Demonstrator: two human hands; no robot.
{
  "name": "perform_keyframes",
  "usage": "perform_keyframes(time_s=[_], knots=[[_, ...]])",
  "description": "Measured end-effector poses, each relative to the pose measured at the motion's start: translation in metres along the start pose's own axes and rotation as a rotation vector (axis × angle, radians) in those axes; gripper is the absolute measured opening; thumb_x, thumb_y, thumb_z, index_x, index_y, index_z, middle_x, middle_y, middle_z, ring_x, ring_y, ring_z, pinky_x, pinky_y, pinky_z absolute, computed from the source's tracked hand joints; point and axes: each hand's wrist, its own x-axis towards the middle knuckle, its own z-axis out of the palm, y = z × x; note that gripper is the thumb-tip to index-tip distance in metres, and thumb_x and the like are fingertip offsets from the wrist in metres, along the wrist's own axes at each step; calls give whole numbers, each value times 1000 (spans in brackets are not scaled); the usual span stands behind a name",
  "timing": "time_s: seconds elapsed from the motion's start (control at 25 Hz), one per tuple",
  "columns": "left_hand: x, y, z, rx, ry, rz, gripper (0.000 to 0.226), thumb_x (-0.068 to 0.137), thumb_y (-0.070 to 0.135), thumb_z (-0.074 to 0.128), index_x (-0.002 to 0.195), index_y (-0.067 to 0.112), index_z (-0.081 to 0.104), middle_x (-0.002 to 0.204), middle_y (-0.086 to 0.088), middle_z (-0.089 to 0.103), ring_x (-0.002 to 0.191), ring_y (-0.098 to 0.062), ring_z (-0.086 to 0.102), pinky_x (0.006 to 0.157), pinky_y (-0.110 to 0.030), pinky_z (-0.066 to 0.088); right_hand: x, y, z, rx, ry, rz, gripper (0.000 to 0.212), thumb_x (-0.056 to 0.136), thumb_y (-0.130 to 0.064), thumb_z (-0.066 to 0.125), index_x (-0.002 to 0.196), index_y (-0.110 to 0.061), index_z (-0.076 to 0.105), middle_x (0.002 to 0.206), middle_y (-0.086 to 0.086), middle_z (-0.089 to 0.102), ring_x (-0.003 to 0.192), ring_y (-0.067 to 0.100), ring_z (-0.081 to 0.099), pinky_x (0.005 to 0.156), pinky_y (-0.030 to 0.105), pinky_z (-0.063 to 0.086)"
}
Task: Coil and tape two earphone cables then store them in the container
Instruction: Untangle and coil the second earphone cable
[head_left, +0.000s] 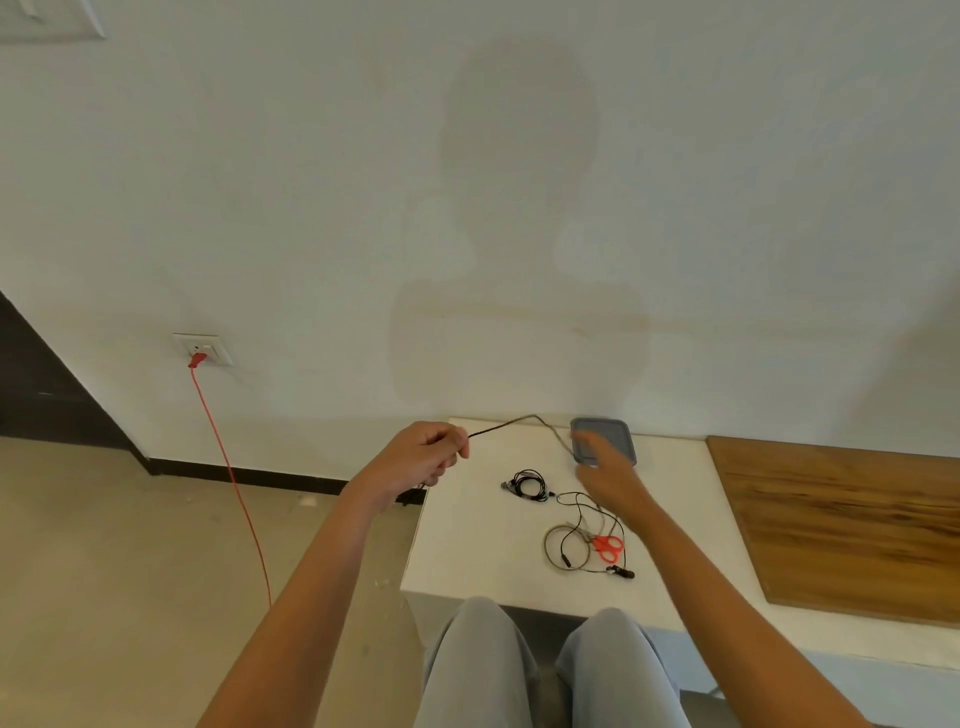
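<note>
head view: left hand fingers closed, pinching one end of a dark cable that runs right toward the grey container. right hand blurred, fingers spread, holding nothing visible. coiled earphones lie on the tabletop between both hands; scissors nearer.

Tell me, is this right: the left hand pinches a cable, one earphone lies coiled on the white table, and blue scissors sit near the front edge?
Not quite. The head view shows the scissors are red, not blue. The left hand pinching a cable and the coiled earphone on the table are right.
</note>
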Motion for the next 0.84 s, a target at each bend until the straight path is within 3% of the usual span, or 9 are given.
perform_keyframes(time_s=[0.12,0.24,0.32,0.44,0.56,0.68,0.76,0.84], knots=[[5,17,25,-19,-48,9,30,100,26,45,78,18,64,55,8,42,46,-5,36,50,-17,35,-17,-57,30,119,-192,-377,46,96,-34,54,139,-26,43,134,-13,52,123,-1,48,100,18,39],[5,19,27,-85,-70,-13,30,101,29,44,86,18,68,57,7,44,45,-4,36,48,-16,34,-17,-75,28,-53,-135,-496,25,97,-27,54,118,-18,62,94,-5,68,77,-2,59,71,14,48],[0,11,15,-63,-93,-31,31,101,30,46,95,13,71,57,8,43,47,-5,35,49,-16,34,-13,-68,20,-147,-50,-502,19,96,-17,54,101,-12,71,78,-1,68,60,-1,51,59,11,42],[-8,-5,-4,1,-73,-63,34,99,32,48,84,11,70,56,7,41,51,-8,33,53,-18,33,-4,-46,1,-137,149,-404,23,92,-5,53,83,-11,73,61,-11,62,48,1,47,53,8,35],[-14,-17,-12,-42,-37,-88,33,100,31,48,77,13,65,55,9,40,51,-8,32,54,-19,33,8,-24,-16,-48,222,-138,31,91,-3,47,74,-18,68,66,-5,62,57,15,50,56,23,39],[-13,-15,-5,-38,-4,-72,34,99,32,48,75,16,64,57,8,39,53,-9,31,55,-20,32,6,-20,-12,-222,27,-103,22,95,-9,47,100,-15,68,92,-6,65,74,13,59,61,12,40],[-9,-7,4,-2,0,-48,34,99,34,46,75,17,64,57,9,38,53,-8,32,55,-20,31,-5,-34,3,-79,-234,-226,24,97,-16,51,119,-19,58,107,-8,68,98,11,64,78,12,45],[-6,3,12,17,-5,-22,34,98,35,47,73,20,65,57,11,40,53,-7,34,57,-21,32,-16,-53,18,122,-410,-282,22,97,-21,52,119,-21,56,101,-4,71,94,12,65,81,20,49]])
